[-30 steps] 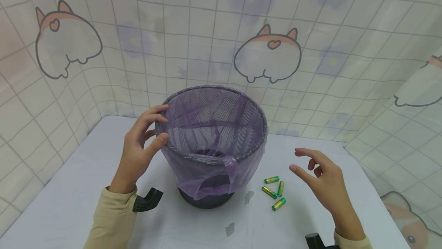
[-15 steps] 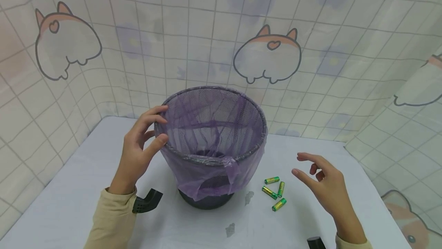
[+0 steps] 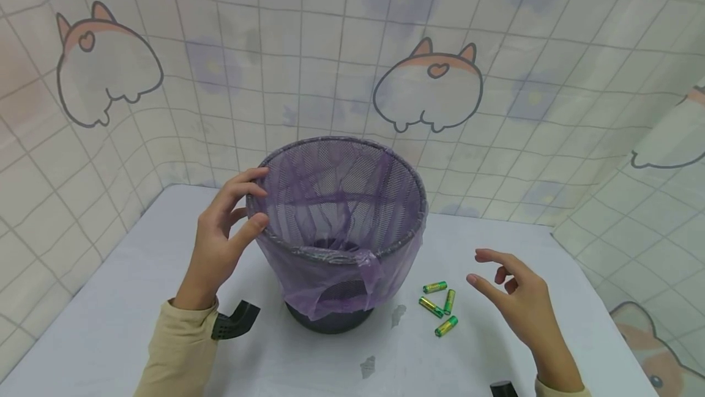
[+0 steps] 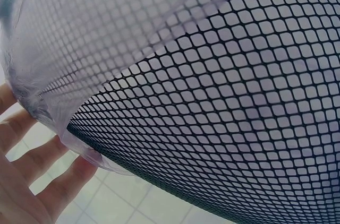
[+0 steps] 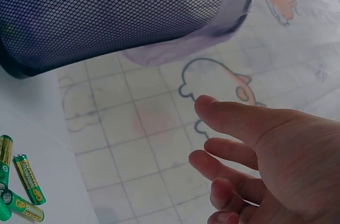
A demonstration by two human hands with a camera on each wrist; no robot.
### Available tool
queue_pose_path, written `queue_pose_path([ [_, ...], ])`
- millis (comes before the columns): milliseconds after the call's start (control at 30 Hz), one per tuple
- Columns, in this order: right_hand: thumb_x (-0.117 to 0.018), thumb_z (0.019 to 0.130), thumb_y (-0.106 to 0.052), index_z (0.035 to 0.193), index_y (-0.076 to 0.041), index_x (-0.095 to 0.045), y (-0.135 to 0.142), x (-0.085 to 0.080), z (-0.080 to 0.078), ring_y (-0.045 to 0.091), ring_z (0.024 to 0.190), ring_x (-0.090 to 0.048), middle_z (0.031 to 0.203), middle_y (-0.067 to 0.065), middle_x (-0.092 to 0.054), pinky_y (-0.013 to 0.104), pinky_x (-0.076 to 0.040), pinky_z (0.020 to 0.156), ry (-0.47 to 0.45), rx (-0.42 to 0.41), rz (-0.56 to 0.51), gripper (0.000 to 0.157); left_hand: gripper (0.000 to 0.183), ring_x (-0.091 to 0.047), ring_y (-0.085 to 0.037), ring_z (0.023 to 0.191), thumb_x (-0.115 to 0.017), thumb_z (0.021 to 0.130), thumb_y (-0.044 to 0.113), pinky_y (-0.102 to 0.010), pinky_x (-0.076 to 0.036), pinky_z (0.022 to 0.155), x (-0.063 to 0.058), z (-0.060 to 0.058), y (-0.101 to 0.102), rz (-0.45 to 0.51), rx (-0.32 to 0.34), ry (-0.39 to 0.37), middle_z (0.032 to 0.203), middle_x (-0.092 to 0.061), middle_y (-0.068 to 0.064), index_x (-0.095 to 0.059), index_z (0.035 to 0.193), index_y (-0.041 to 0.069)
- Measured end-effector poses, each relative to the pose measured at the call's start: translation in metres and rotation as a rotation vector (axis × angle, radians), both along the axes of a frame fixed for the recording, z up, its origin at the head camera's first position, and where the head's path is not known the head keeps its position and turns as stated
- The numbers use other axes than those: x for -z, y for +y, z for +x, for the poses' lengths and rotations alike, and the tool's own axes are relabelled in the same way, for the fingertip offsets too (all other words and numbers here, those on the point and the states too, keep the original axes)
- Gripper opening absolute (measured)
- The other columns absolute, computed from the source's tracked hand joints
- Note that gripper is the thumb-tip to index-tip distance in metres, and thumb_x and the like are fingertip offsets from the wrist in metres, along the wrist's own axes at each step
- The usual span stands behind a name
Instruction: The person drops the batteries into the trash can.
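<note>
A black mesh wastebasket (image 3: pixel 330 323) stands on the table, lined with a purple trash bag (image 3: pixel 338 281) folded over its rim. My left hand (image 3: pixel 223 226) holds the rim on the left side, fingertips and thumb at the bag-covered edge. In the left wrist view, the fingers of the left hand (image 4: pixel 32 165) lie against the bag below the rim. My right hand (image 3: pixel 520 299) hovers to the right of the basket, thumb and fingers apart and nothing between them. Between the basket and that hand lie several green and gold batteries (image 3: pixel 431 306), also visible in the right wrist view.
The white table (image 3: pixel 308 366) has two small grey patches (image 3: pixel 368 366) in front of the basket. Behind and beside it hangs a gridded curtain (image 3: pixel 325 66) with cartoon animal prints. Each wrist carries a black camera mount (image 3: pixel 237 322).
My right hand has drifted slightly down and to the right, a little farther from the basket. The left hand, basket and batteries have stayed in place.
</note>
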State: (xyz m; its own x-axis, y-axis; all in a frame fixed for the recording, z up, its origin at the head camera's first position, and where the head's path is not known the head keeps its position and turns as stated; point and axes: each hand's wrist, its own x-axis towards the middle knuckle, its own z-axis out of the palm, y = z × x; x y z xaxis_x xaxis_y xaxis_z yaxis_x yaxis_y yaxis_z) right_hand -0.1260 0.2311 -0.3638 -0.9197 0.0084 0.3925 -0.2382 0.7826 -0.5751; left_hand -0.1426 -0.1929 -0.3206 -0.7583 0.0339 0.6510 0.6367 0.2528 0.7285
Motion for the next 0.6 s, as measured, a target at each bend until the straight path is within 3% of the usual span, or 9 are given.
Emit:
queue_pose_path([
  [600, -0.078, 0.081, -0.024, 0.117, -0.017, -0.066, 0.005, 0.014, -0.005, 0.003, 0.076, -0.042, 0.105, 0.002, -0.07, 0.016, -0.035, 0.062, -0.004, -0.027, 0.015, 0.039, 0.03, -0.041, -0.023, 0.14, -0.06, 0.087, 0.002, -0.024, -0.045, 0.095, 0.001, -0.001, -0.001, 0.009, 0.012, 0.007, 0.146, -0.048, -0.007, -0.055, 0.116, -0.003],
])
